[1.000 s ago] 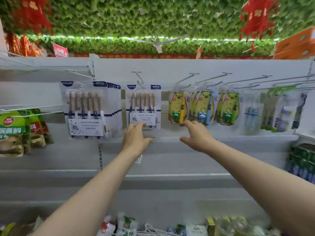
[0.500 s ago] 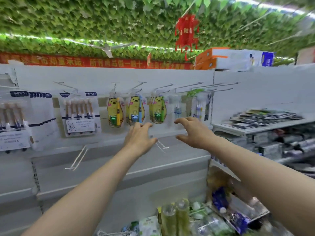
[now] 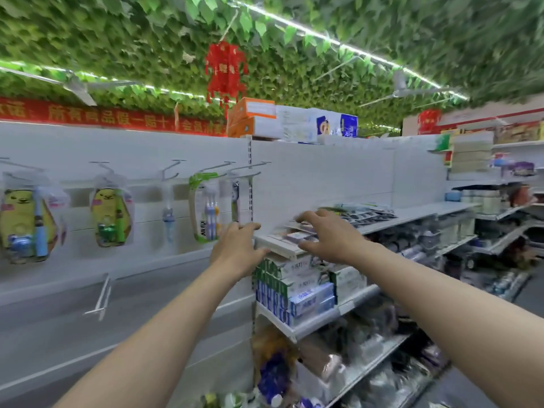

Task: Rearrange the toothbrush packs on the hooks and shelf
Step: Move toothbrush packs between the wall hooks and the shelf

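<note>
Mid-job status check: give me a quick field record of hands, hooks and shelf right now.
left hand: open, at the left corner of the shelf; contact blurred
right hand: open, fingers spread over flat packs on the shelf
hooks: yellow cartoon packs, a small blue pack, a green-topped pack, all hanging
held: nothing visible

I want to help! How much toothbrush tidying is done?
Some looks done: yellow packs and a green-topped pack hang on hooks. The right hand spreads open over the loose packs on the shelf, the left hand at its corner; neither clearly holds one. That pile is left, and a lower hook is bare.
</note>
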A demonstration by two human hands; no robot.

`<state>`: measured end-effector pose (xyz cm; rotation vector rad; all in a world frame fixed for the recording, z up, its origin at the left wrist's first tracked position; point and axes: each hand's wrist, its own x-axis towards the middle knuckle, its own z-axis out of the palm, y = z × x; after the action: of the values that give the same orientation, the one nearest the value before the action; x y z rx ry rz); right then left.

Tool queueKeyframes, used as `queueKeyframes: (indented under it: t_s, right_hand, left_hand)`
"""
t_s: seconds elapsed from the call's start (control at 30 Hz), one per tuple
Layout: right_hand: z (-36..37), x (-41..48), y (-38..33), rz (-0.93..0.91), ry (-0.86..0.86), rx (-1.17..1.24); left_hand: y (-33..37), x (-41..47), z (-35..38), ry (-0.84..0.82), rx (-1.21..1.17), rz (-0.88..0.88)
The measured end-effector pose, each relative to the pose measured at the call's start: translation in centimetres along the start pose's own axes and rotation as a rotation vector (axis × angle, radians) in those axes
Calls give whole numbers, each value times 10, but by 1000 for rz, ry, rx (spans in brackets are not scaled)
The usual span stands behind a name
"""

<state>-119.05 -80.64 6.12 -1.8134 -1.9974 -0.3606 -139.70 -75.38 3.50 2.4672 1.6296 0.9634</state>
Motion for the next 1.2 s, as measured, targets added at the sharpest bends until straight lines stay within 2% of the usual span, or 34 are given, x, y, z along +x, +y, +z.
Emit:
queueKeyframes:
  t_s: [0.43, 0.87, 1.2]
  right_hand:
    - [35, 52, 249, 160, 6, 20]
    - [66, 207, 472, 264, 33, 35]
    - [110, 279, 642, 322, 39, 110]
  left_hand:
    - [139, 150, 169, -80, -10, 116]
    - [236, 385, 304, -42, -36, 182]
    - [305, 500, 411, -91, 16, 160]
